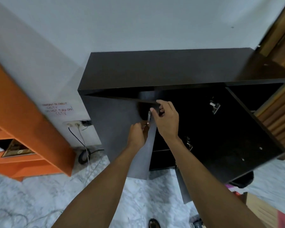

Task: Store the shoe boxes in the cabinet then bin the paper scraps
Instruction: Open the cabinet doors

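Observation:
A dark brown cabinet (163, 68) stands against the white wall, its inside dark. Its left door (117, 125) is swung partly open, with a silver handle (149, 116) near the door's edge. My left hand (138, 134) grips the lower end of that handle. My right hand (166, 119) curls its fingers round the door's top corner, beside the handle. A brown cardboard box (260, 209) lies on the floor at the lower right, partly cut off by the frame. No paper scraps show clearly.
An orange shelf unit (28, 122) leans in at the left. A wall socket (72, 124) with cables (84, 150) sits between it and the cabinet. A wooden door (280, 46) is at the right. The floor (39, 199) is pale marble. A grey panel (183, 186) hangs by my right forearm.

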